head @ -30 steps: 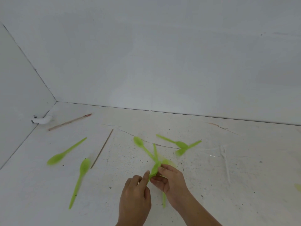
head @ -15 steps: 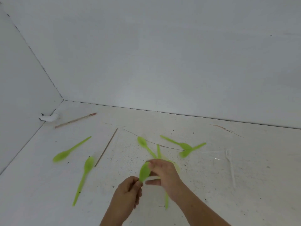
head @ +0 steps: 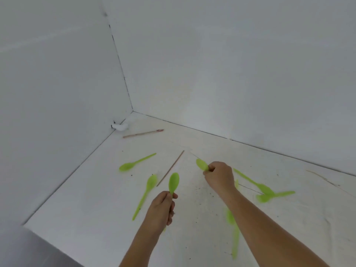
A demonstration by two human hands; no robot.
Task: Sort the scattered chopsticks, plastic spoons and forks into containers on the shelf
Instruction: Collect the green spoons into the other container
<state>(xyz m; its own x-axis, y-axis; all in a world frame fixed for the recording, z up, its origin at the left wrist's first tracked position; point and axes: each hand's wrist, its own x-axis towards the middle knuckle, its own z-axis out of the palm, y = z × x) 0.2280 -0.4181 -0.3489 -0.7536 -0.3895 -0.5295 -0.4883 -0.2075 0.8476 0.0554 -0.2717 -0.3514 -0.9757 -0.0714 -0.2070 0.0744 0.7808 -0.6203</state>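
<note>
The left hand (head: 161, 207) gripped a green spoon (head: 174, 183) by its handle, bowl up, likely gathering spoons into one bundle, while the right hand (head: 219, 176) pinched a second spoon (head: 201, 164) near the middle of the white surface (head: 107, 209).

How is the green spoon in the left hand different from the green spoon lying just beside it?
The held spoon is lifted up, gripped by the left hand; the lying spoon rests flat on the white shelf, untouched. The held spoon's handle is hidden in the fingers; the lying spoon shows its whole length. Both are bright green, with bowls pointing away.
</note>
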